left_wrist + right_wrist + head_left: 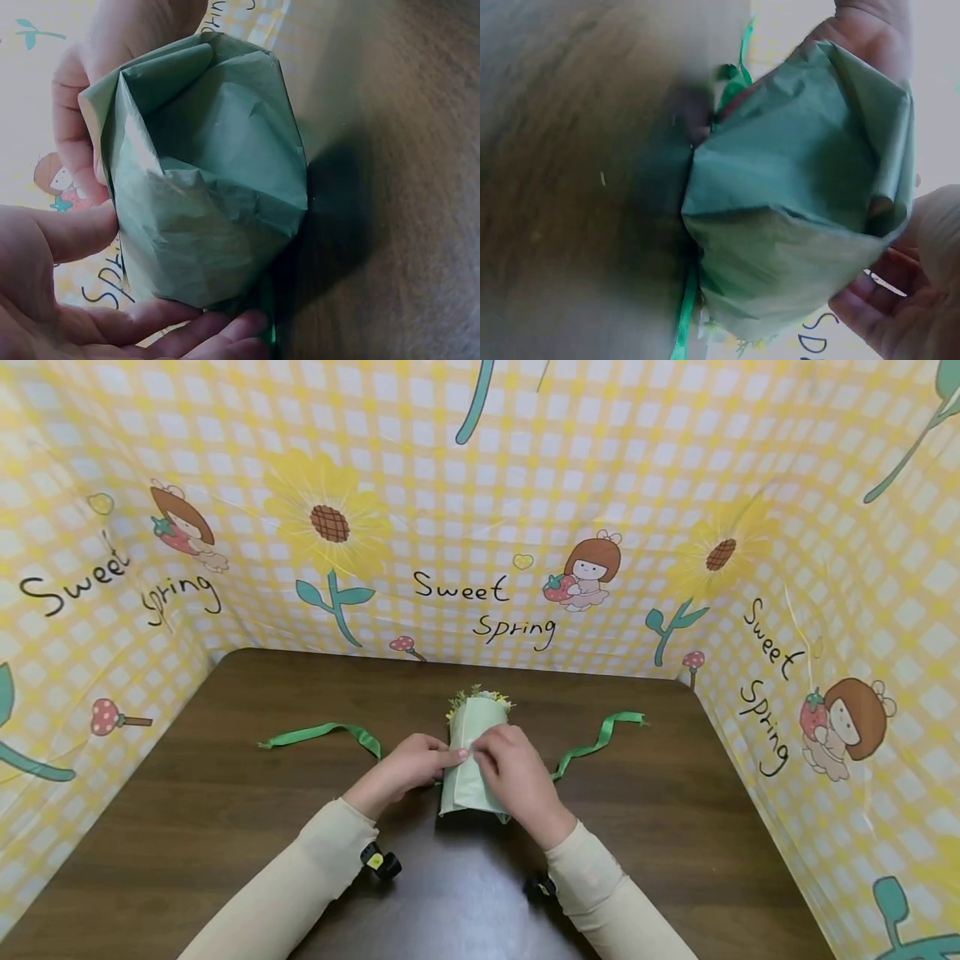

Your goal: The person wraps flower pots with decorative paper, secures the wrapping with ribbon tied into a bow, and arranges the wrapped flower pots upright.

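Note:
A bundle of small yellow-and-green flowers [459,700] lies on the table, rolled in pale green wrapping paper [471,793]. Its open, folded paper end [225,127] faces the wrist cameras. My left hand [408,767] holds the roll from the left, thumb on the overlapping edge and fingers low along its side. From the right, my right hand [522,781] bends over the top, thumb and fingertips drawn together at the paper's seam beside the left thumb. A green ribbon shows on both sides, its left length [322,732] and right length [600,742] spread outward.
The dark brown wooden table [637,877] carries the bundle and ribbon. A yellow checked cloth [465,510] printed with flowers and figures rises behind the table and along both sides. Black wrist-camera straps [382,862] hang at the cream sleeves [300,877].

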The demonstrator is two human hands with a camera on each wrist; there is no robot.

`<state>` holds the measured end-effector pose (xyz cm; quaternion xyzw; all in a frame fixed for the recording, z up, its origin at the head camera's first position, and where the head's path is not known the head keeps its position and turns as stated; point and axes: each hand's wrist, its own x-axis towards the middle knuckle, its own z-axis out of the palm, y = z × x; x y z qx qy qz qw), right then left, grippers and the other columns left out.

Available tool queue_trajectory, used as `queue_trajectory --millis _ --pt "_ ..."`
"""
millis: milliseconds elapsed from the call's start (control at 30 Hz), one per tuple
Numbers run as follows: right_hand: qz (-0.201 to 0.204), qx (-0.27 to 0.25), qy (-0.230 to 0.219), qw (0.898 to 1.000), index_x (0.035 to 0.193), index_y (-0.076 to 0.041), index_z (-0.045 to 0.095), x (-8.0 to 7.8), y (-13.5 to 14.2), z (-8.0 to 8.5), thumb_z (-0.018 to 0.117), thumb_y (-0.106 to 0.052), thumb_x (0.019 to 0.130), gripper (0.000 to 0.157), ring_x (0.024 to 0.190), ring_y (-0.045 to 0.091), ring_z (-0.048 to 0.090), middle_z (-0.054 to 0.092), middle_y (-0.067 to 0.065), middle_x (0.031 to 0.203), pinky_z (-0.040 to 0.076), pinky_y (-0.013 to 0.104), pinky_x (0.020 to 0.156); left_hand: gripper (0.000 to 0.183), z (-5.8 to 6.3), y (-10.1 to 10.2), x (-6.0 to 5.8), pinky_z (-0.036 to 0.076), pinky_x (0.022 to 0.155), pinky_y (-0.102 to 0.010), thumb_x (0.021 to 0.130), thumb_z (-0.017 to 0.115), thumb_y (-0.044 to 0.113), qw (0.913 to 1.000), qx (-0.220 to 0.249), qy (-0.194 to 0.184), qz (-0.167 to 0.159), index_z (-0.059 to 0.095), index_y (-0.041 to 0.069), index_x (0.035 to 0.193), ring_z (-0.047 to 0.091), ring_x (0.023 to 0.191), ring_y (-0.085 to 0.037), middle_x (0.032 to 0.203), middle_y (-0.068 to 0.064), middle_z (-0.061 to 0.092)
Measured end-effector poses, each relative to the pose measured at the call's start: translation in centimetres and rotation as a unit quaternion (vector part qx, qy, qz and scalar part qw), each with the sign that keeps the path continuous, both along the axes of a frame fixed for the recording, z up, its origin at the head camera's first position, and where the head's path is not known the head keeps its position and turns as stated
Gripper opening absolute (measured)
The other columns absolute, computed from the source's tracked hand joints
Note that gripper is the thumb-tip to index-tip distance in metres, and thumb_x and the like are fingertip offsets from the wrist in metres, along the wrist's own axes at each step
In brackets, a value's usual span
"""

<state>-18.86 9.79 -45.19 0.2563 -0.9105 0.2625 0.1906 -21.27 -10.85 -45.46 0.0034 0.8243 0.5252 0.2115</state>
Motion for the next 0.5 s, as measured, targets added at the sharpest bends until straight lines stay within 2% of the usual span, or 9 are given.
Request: queue_trajectory --millis 67,133,200,267,400,500 --pt "0.026 0.023 0.035 0.999 0.102 -0.012 0.077 0.0 -0.2 0.1 0.073 -0.014 0.096 0.008 0.096 0.017 0.060 0.068 -0.003 0.102 0.055 0.030 0.082 0.037 0.1 0.0 0.1 0.052 0.074 -0.036 0.098 0.068 0.042 0.9998 -0.015 0.010 -0.008 0.076 0.005 0.100 0.060 0.081 -0.024 0.082 -0.004 0.063" --pt "0.027 0.036 0.039 0.998 0.098 -0.016 0.079 0.1 -0.3 0.3 0.074 -0.017 0.096 0.006 0.091 0.014 0.058 0.067 -0.007 0.097 0.054 0.027 0.077 0.039 0.2 -0.2 0.1 0.048 0.069 -0.033 0.098 0.067 0.045 0.9990 -0.032 0.020 -0.022 0.076 0.007 0.097 0.058 0.078 -0.023 0.080 -0.005 0.061" --pt "0.025 0.042 0.024 0.999 0.097 -0.017 0.080 0.2 -0.5 0.5 0.074 -0.024 0.096 0.009 0.091 0.013 0.058 0.067 -0.008 0.096 0.054 0.027 0.078 0.044 0.5 -0.8 0.1 0.048 0.068 -0.032 0.099 0.065 0.049 0.9972 -0.054 0.025 -0.046 0.076 0.007 0.103 0.060 0.081 -0.022 0.085 -0.006 0.064" --pt "0.026 0.047 0.007 0.999 0.099 -0.016 0.079 0.5 -0.5 0.7 0.075 -0.030 0.095 0.015 0.092 0.014 0.058 0.067 -0.007 0.098 0.054 0.028 0.080 0.049 0.8 -1.6 -0.1 0.054 0.072 -0.034 0.099 0.064 0.050 0.9960 -0.061 0.021 -0.062 0.073 0.004 0.115 0.065 0.089 -0.021 0.099 -0.009 0.069" --pt "0.031 0.061 -0.003 0.998 0.103 -0.014 0.078 0.8 -0.5 1.0 0.076 -0.033 0.094 0.021 0.095 0.017 0.058 0.067 -0.005 0.101 0.054 0.030 0.083 0.052 2.1 -5.3 -1.3 0.059 0.083 -0.042 0.102 0.062 0.040 0.9905 -0.106 0.037 -0.079 0.063 -0.002 0.132 0.068 0.104 -0.028 0.123 -0.018 0.068" --pt "0.026 0.063 -0.004 0.998 0.104 -0.014 0.078 0.8 -0.5 1.1 0.077 -0.032 0.093 0.021 0.095 0.017 0.057 0.066 -0.005 0.102 0.053 0.029 0.084 0.048 3.0 -9.4 -2.5 0.056 0.088 -0.048 0.104 0.060 0.031 0.9776 -0.181 0.075 -0.076 0.059 -0.004 0.135 0.064 0.112 -0.036 0.131 -0.024 0.063"
